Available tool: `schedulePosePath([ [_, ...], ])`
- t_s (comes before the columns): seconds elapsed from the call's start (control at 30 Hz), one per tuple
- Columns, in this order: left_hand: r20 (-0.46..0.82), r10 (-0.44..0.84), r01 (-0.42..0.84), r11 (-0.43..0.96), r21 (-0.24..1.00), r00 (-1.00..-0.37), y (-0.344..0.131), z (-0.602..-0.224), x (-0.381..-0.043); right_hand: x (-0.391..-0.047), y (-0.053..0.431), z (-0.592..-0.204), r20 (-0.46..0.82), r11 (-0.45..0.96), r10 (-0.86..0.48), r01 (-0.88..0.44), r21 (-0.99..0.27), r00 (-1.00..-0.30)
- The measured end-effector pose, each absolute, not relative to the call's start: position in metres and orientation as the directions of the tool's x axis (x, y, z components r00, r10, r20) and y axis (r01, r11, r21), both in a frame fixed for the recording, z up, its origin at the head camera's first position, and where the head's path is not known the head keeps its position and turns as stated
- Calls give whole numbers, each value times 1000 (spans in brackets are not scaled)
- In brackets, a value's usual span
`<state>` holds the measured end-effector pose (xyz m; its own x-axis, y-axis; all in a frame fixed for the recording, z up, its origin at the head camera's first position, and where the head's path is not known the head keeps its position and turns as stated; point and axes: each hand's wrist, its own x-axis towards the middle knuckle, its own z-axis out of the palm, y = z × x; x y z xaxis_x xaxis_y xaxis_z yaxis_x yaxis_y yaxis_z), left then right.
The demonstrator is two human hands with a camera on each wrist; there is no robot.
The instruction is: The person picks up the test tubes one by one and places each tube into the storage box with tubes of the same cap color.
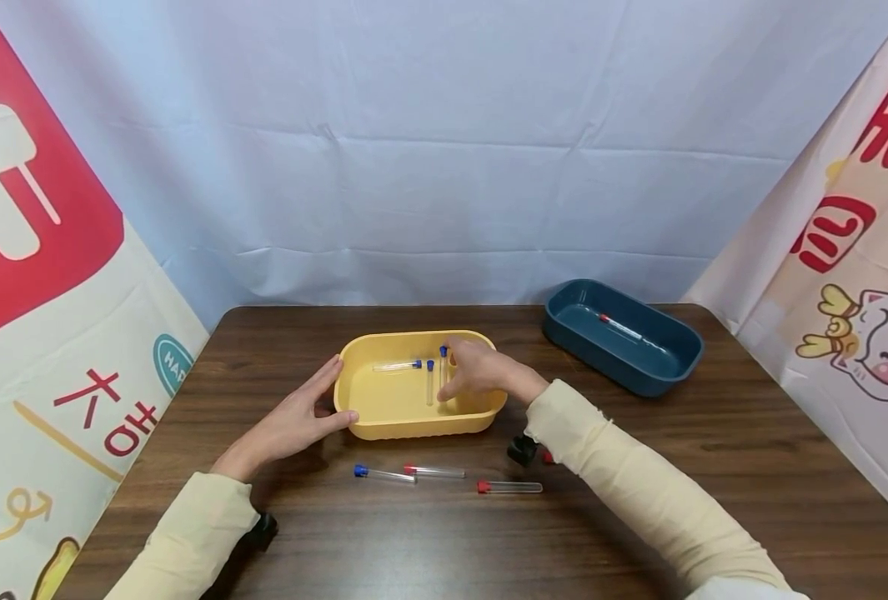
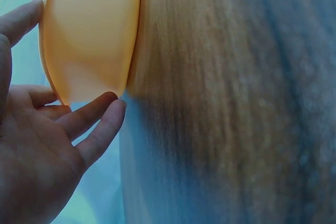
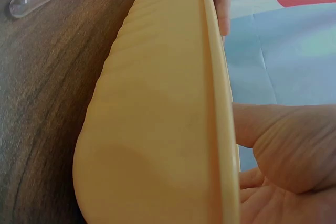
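A yellow basin (image 1: 413, 429) stands on the table, three blue-capped test tubes (image 1: 430, 385) lying inside. My left hand (image 1: 293, 425) holds its left end, thumb at the near rim and fingers round the end wall. In the left wrist view, fingertips touch the orange-looking basin wall (image 2: 92, 35). My right hand (image 1: 481, 368) reaches over the right end into the basin, thumb and fingers spread beside the rightmost tube (image 1: 443, 375). From the right wrist, the basin's outer wall (image 3: 152, 103) hides those fingertips.
Before the basin lie a blue-capped tube (image 1: 387, 476) and two red-capped tubes (image 1: 511, 487). Another red cap (image 1: 548, 457) shows by the right sleeve. A dark blue basin (image 1: 601, 358) at the back right contains a red-capped tube (image 1: 622, 327). White cloth (image 1: 444, 208) hangs behind the table.
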<state>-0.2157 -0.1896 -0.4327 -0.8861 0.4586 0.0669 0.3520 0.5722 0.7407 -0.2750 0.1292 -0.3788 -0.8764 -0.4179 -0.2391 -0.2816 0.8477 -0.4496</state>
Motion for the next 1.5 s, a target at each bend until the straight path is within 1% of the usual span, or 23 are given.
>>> schedulePosePath([
  [0.27, 71, 452, 350, 572, 742, -889, -189, -432, -215, -277, 128, -381, -263, 864, -410, -279, -420, -873],
  [0.47, 67, 452, 346, 570, 745, -889, -189, -433, -215, -277, 127, -382, -248, 862, -424, -303, -407, -871],
  [0.7, 61, 450, 341, 574, 744, -891, -190, -433, -214, -276, 126, -384, -256, 865, -410, -284, -415, -876],
  [0.8, 60, 451, 340, 572, 746, -891, -190, -432, -214, -275, 127, -383, -244, 860, -419, -295, -416, -875],
  [0.97, 60, 452, 339, 567, 751, -890, -190, -432, -214, -272, 130, -377, -172, 837, -459, -360, -412, -871],
  [1.1, 61, 454, 341, 566, 750, -889, -189, -432, -214, -264, 133, -371, -108, 816, -460, -371, -443, -881],
  [1.2, 63, 455, 345, 570, 746, -888, -189, -431, -215, -256, 135, -367, -35, 798, -453, -388, -460, -891],
  [1.33, 62, 456, 348, 575, 741, -888, -189, -430, -214, -244, 138, -363, 73, 771, -459, -438, -463, -885],
  [1.5, 55, 456, 343, 578, 740, -888, -189, -430, -213, -226, 140, -356, 151, 729, -454, -464, -503, -878],
])
